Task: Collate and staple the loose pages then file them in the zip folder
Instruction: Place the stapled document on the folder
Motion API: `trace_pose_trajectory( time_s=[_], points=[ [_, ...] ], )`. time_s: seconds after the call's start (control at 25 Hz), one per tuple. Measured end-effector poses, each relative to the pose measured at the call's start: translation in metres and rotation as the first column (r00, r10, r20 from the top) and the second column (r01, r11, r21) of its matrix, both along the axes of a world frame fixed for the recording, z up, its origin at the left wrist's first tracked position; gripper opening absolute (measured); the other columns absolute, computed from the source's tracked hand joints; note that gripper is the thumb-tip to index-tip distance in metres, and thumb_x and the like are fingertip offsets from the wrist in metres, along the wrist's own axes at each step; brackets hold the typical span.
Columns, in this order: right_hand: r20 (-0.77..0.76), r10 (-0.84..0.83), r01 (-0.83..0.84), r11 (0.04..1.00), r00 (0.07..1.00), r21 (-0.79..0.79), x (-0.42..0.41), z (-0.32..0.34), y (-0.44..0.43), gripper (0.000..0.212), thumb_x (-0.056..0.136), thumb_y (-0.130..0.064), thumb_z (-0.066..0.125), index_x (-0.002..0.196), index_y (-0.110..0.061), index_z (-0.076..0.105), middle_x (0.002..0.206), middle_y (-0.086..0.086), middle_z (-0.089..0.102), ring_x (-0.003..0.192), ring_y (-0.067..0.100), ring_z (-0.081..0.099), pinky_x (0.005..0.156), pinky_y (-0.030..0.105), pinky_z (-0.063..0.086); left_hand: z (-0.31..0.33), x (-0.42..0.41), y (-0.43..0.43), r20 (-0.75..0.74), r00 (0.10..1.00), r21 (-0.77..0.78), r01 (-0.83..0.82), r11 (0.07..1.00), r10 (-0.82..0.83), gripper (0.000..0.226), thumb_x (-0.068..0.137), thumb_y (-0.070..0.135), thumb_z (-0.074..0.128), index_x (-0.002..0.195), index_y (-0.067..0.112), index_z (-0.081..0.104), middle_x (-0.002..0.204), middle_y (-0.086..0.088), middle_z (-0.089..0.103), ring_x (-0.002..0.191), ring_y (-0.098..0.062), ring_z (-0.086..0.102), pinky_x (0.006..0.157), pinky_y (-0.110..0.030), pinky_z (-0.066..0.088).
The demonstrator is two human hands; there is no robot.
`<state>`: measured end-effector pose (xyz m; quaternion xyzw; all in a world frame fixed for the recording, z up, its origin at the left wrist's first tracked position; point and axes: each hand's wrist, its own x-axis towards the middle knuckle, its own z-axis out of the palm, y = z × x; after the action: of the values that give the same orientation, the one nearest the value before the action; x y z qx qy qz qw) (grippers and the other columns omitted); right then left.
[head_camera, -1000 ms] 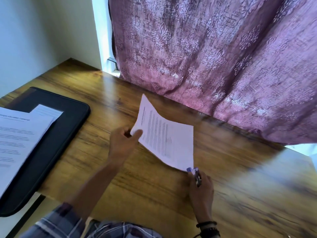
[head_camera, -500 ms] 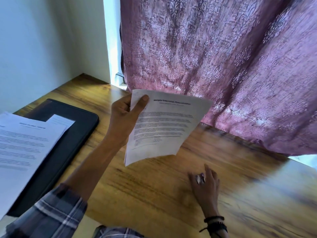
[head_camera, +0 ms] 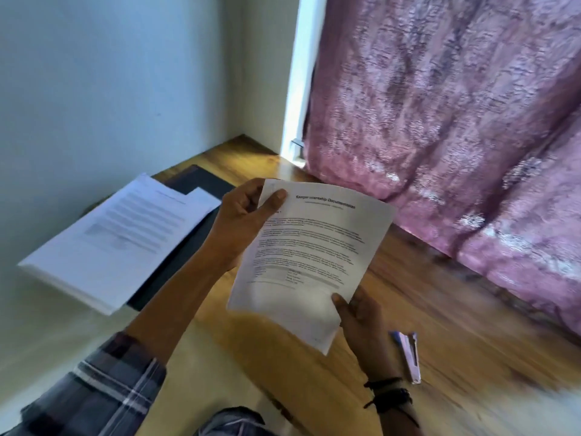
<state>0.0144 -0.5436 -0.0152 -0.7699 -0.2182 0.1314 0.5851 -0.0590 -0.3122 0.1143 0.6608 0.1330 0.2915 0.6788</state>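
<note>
**A:** Where are the pages?

**B:** A thin sheaf of white printed pages [head_camera: 314, 247] is up in the air over the brown wood-grain table [head_camera: 456, 325]. It is tilted, with its bold heading facing the camera.

**A:** Who has it?

**B:** Both hands. The left hand [head_camera: 245, 221] grips the upper left corner, thumb flat on the front and the other fingers curled behind. The right hand [head_camera: 361, 325] pinches the lower right edge, thumb on the front, with its fingers hidden behind the paper.

**A:** And the stapler?

**B:** The small white-and-lilac stapler [head_camera: 410, 357] with a blue tip lies flat on the table just beside the right wrist. Nothing touches it.

**A:** The folder?

**B:** The flat black zip folder [head_camera: 201, 187] lies at the table's left side, near the pale wall [head_camera: 110, 73]. A thicker stack of white printed sheets [head_camera: 119, 240] lies across it, so only its far corner and right edge show. I can't tell whether the zip is open.

**A:** Anything else?

**B:** A mauve patterned curtain [head_camera: 456, 121] hangs along the table's far edge. There is a plaid sleeve [head_camera: 103, 388] on the left arm and black wristbands [head_camera: 388, 394] on the right wrist.
</note>
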Motion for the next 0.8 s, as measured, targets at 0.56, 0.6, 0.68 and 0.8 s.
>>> trace_pose_trajectory(
  time_s=[0.56, 0.6, 0.68, 0.8],
  points=[
    [-0.456, 0.270, -0.266, 0.961, 0.848, 0.073, -0.079, -0.012, 0.143, 0.026, 0.096, -0.023, 0.062, 0.121, -0.024, 0.062, 0.116, -0.005, 0.072, 0.105, 0.012, 0.069, 0.090, 0.040, 0.058, -0.074, -0.134, 0.133, -0.566, 0.761, 0.266, -0.196, 0.944, 0.317, 0.011, 0.091, 0.026, 0.066, 0.100, 0.020, 0.067, 0.094, 0.005, 0.068, 0.083, -0.013, 0.066, 0.071, -0.025, 0.051],
    [-0.461, 0.273, -0.276, 0.959, 0.845, 0.063, -0.082, -0.012, 0.161, 0.024, 0.096, -0.021, 0.062, 0.121, -0.022, 0.062, 0.116, -0.004, 0.072, 0.104, 0.012, 0.069, 0.090, 0.037, 0.058, -0.078, -0.135, 0.151, -0.580, 0.745, 0.286, -0.194, 0.939, 0.330, 0.013, 0.091, 0.025, 0.066, 0.101, 0.018, 0.068, 0.098, 0.000, 0.070, 0.085, -0.016, 0.067, 0.075, -0.029, 0.053],
    [-0.445, 0.302, -0.317, 0.947, 0.843, 0.042, -0.086, -0.013, 0.201, 0.024, 0.097, -0.018, 0.061, 0.121, -0.021, 0.063, 0.117, -0.005, 0.072, 0.104, 0.011, 0.070, 0.089, 0.036, 0.058, -0.086, -0.136, 0.189, -0.603, 0.712, 0.345, -0.175, 0.922, 0.361, 0.018, 0.091, 0.024, 0.066, 0.105, 0.014, 0.069, 0.104, -0.005, 0.070, 0.090, -0.022, 0.066, 0.081, -0.037, 0.055],
    [-0.413, 0.301, -0.338, 0.941, 0.860, -0.017, -0.094, -0.018, 0.260, 0.020, 0.096, -0.014, 0.061, 0.114, -0.018, 0.066, 0.108, -0.010, 0.072, 0.096, 0.004, 0.069, 0.085, 0.026, 0.058, -0.097, -0.138, 0.244, -0.608, 0.670, 0.412, -0.192, 0.891, 0.426, 0.020, 0.088, 0.014, 0.069, 0.104, 0.003, 0.069, 0.105, -0.005, 0.068, 0.091, -0.022, 0.061, 0.080, -0.030, 0.047]
  ],
)
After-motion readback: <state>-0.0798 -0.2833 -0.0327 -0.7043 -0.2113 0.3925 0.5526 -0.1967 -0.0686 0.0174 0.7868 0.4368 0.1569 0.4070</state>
